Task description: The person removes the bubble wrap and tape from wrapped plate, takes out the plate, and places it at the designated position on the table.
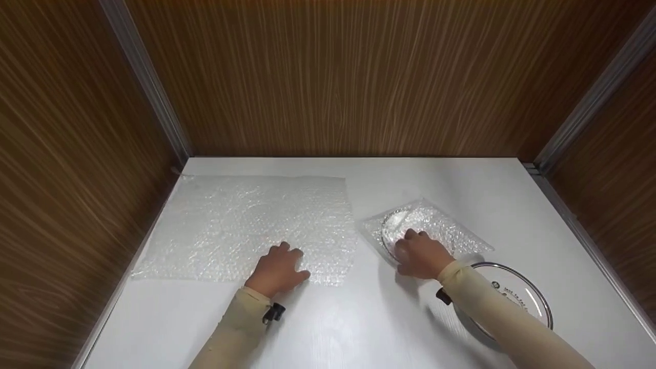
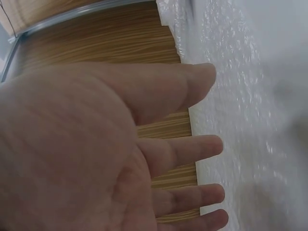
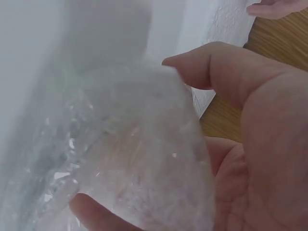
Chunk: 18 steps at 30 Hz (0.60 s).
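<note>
My left hand (image 1: 277,270) is over the near edge of a flat sheet of bubble wrap (image 1: 230,220), fingers spread and relaxed. In the left wrist view, the thumb and fingers (image 2: 185,149) stand apart with nothing between them. My right hand (image 1: 423,256) grips the near left edge of a bubble-wrapped round plate (image 1: 435,220), whose rim shows through the clear layers. The right wrist view shows the thumb at the edge of the wrapped packet (image 3: 144,101) and a fingertip against it. Beneath my right forearm lies a second round plate (image 1: 533,302), white with a shiny dark rim and printed lettering, partly hidden.
The white table (image 1: 348,328) is enclosed by wood-grain panels (image 1: 333,82) at the back and both sides. Metal strips (image 1: 148,77) run along the panel corners. The bubble wrap sheet reaches the table's left edge.
</note>
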Motion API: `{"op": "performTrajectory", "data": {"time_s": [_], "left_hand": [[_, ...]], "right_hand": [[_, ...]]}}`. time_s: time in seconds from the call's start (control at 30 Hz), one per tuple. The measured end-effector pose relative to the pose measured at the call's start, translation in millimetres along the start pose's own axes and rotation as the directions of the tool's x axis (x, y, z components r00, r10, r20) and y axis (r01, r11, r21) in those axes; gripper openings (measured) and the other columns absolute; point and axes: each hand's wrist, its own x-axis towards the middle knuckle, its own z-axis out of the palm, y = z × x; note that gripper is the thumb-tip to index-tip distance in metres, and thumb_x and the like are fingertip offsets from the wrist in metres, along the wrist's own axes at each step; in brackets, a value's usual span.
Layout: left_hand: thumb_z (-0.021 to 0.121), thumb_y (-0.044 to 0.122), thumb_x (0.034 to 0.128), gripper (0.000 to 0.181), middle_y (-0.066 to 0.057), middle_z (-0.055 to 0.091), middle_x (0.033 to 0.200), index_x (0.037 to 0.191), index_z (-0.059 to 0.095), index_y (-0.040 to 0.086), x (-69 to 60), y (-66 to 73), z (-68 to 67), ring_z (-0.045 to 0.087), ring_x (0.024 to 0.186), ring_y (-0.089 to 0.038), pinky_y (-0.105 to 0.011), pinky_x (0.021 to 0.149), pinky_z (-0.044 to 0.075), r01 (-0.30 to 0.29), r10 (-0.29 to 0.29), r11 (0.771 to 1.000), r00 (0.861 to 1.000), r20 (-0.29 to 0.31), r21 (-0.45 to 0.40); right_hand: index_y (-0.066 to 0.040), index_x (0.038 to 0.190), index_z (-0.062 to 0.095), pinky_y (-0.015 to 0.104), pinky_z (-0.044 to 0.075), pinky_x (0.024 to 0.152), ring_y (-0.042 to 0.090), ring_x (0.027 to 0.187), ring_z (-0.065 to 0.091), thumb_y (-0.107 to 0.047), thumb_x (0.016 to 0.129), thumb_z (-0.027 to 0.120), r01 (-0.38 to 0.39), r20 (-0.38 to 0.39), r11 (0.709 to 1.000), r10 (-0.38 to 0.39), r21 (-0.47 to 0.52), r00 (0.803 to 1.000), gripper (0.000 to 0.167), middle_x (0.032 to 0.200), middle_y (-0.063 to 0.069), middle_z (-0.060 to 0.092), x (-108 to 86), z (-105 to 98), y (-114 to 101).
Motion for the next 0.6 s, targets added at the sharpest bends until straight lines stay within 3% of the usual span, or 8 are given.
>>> {"op": "performTrajectory", "data": {"time_s": [0.27, 0.47, 0.6], "left_hand": [[0.077, 0.03, 0.0867, 0.062, -0.019, 0.055, 0.131, 0.14, 0.06, 0.004, 3.1, -7.1, 3.0, 0.054, 0.118, -0.039, -0.055, 0.096, 0.052, 0.024, -0.024, 0.999, 1.0, 0.02, -0.033], [0.078, 0.019, 0.0836, 0.053, -0.014, 0.056, 0.116, 0.133, 0.063, 0.005, 5.7, -7.9, 5.0, 0.054, 0.105, -0.033, -0.05, 0.084, 0.055, -0.003, 0.002, 0.999, 1.0, -0.024, -0.037], [0.079, 0.019, 0.085, 0.049, -0.013, 0.056, 0.112, 0.13, 0.065, 0.005, 7.4, -8.9, 6.5, 0.055, 0.104, -0.033, -0.05, 0.083, 0.055, -0.019, 0.017, 0.999, 0.999, -0.046, -0.026]], "right_hand": [[-0.015, 0.079, 0.062, 0.046, 0.051, 0.053, 0.032, 0.08, 0.051, -0.019, 0.069, 0.076, -0.001, -0.061, 1.0, 0.001, -0.001, 0.998, 0.018, 0.093, 0.01, 0.056, -4.7, 7, -20], [-0.016, 0.072, 0.058, 0.048, 0.051, 0.051, 0.034, 0.077, 0.051, -0.017, 0.069, 0.072, -0.004, -0.077, 1.0, 0.003, -0.01, 0.997, 0.015, 0.089, 0.01, 0.055, -10.2, 11, -33], [-0.015, 0.072, 0.056, 0.047, 0.051, 0.051, 0.033, 0.078, 0.05, -0.015, 0.068, 0.071, -0.008, -0.068, 1.0, 0.008, 0.001, 0.998, 0.015, 0.09, 0.01, 0.054, -15.1, 13, -41]]}}
